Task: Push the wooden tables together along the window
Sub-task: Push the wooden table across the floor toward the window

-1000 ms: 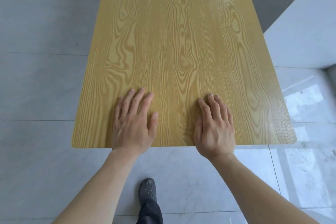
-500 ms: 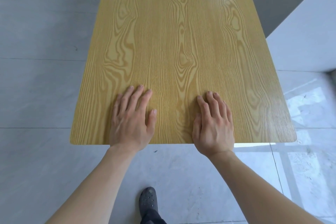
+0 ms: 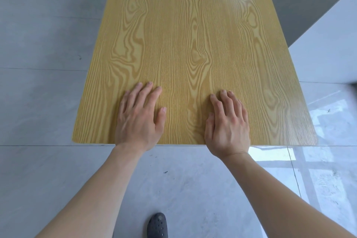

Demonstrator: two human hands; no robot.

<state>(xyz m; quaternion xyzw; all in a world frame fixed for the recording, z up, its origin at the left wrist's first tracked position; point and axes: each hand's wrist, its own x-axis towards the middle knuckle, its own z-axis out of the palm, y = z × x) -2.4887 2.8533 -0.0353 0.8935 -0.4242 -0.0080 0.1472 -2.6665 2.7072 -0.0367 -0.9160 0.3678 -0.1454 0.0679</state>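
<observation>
Grey floor tiles (image 3: pixel 38 102) occupy the left of the view. Yellow wood-grain bench (image 3: pixel 193 35) runs from the near edge to the top of frame, centred, with nothing on it but the hands. Left hand (image 3: pixel 138 120) lies palm down on the bench top near its front edge, fingers extended and slightly spread, thumb out to the side; it grips nothing. Right hand (image 3: pixel 227 127) lies flat likewise, fingers together, heel of the palm over the front edge; it grips nothing. Dark perforated shoe (image 3: pixel 156 225) stands on the floor below, between the forearms. White wall (image 3: pixel 328 44) rises just beside the bench's right edge. Glossy tiles at lower right reflect light.
</observation>
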